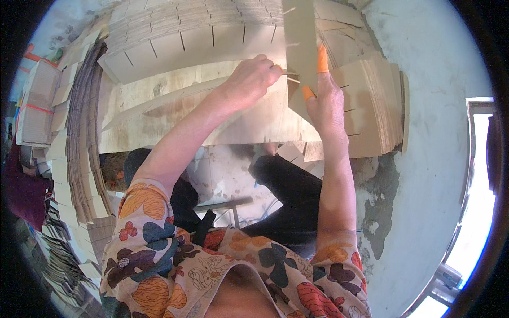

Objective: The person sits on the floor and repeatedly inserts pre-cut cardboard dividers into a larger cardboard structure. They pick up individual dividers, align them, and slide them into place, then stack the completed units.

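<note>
A long tan cardboard strip (301,40) with slots in its left edge stands out from the far side of the wooden board (244,124) toward me. My right hand (327,100) grips its near part, with orange finger covers on the thumb and forefinger. The forefinger lies along the strip's right edge, and the thumb rests on its face. Just left of the strip, my left hand (254,79) is closed, knuckles up, its fingertips by a slot. What it pinches, if anything, is hidden.
Stacked slotted cardboard strips (196,42) lie at the far side of the board. Another stack (371,103) leans at the right, beside a pale wall (435,122). More cardboard stacks (79,132) stand at the left, near a bundle with a red band (37,108).
</note>
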A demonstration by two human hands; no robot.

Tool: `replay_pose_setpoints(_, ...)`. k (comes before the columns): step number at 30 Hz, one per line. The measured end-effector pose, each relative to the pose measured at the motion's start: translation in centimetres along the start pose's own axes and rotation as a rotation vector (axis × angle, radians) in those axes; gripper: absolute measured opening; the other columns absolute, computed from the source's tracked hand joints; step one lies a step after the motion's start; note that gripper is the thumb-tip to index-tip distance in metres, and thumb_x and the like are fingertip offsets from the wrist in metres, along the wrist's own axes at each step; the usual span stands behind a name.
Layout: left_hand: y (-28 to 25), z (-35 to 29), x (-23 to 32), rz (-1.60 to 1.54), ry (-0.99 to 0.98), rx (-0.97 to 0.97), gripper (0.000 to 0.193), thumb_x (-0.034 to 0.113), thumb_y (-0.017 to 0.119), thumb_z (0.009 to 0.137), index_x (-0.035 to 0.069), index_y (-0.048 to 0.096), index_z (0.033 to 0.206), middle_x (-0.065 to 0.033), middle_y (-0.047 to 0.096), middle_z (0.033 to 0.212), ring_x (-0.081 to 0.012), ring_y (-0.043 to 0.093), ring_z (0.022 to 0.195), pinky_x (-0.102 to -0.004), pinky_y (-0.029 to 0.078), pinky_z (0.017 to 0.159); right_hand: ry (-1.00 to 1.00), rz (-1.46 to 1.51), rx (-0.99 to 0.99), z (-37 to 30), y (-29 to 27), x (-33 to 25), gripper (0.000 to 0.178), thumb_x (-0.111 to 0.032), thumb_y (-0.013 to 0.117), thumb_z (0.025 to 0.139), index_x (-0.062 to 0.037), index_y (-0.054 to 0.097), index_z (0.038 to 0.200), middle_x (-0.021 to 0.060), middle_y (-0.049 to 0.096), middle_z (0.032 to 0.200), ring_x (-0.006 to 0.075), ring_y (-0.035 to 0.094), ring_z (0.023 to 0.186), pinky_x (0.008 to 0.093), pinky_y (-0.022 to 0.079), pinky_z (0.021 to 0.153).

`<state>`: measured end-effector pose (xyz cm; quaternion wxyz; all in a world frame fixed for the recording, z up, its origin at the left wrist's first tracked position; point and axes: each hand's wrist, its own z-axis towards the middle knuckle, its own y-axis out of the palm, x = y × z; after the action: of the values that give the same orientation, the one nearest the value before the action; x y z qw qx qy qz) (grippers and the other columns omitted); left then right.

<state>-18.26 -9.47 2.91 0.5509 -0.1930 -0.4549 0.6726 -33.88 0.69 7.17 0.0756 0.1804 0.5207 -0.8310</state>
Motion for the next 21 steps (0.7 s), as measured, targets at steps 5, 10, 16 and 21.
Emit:
replay_pose_setpoints(5, 0.7, -0.2, 0.4, -0.045, 0.02, 0.004, 0.014, -0.001, 0.056, 0.069, 0.0, 0.058, 0.082, -0.0098, 0.058, 0.075, -0.0259, 0.056, 0.078, -0.0358, 0.05, 0.066, 0.065, -0.002, -0.04, -0.6, -0.2, 0.2, 0.077, -0.004, 0.059, 0.077, -0.0108, 0.021, 0.144, 0.0203, 0.062, 0.09, 0.0344, 0.062, 0.072, 0.0406, 0.05, 0.06)
replay_pose_setpoints(10, -0.3, -0.4, 1.5, -0.093, 0.047, 0.054, 0.011, 0.0, 0.055, 0.07, 0.0, 0.056, 0.081, -0.0103, 0.056, 0.075, -0.0266, 0.055, 0.077, -0.0359, 0.05, 0.065, 0.05, 0.03, -0.073, -0.7, 0.9, 0.2, 0.075, -0.003, 0.058, 0.078, -0.01, 0.022, 0.143, 0.0206, 0.061, 0.091, 0.0357, 0.062, 0.072, 0.0425, 0.05, 0.06)
replay_pose_setpoints(16, -0.8, 0.0, 1.3, -0.275, -0.049, -0.133, 0.022, 0.014, 0.066, 0.075, -0.001, 0.055, 0.085, -0.0121, 0.058, 0.079, -0.028, 0.057, 0.082, -0.0376, 0.048, 0.073, -0.027, 0.048, -0.07, -2.1, 3.6, 2.7, 0.075, -0.001, 0.056, 0.08, -0.0117, 0.018, 0.144, 0.0215, 0.058, 0.095, 0.0377, 0.061, 0.071, 0.0439, 0.051, 0.06)
replay_pose_setpoints(21, -3.1, 4.1, -4.2, -0.155, -0.37, -0.226, 0.047, 0.032, 0.076, 0.07, 0.0, 0.055, 0.098, -0.0126, 0.06, 0.093, -0.0282, 0.054, 0.097, -0.0388, 0.045, 0.081, 0.045, 0.05, 0.006, -2.1, 3.2, 1.4, 0.078, 0.001, 0.055, 0.08, -0.0158, 0.015, 0.145, 0.0206, 0.058, 0.095, 0.0363, 0.062, 0.072, 0.0423, 0.052, 0.06)
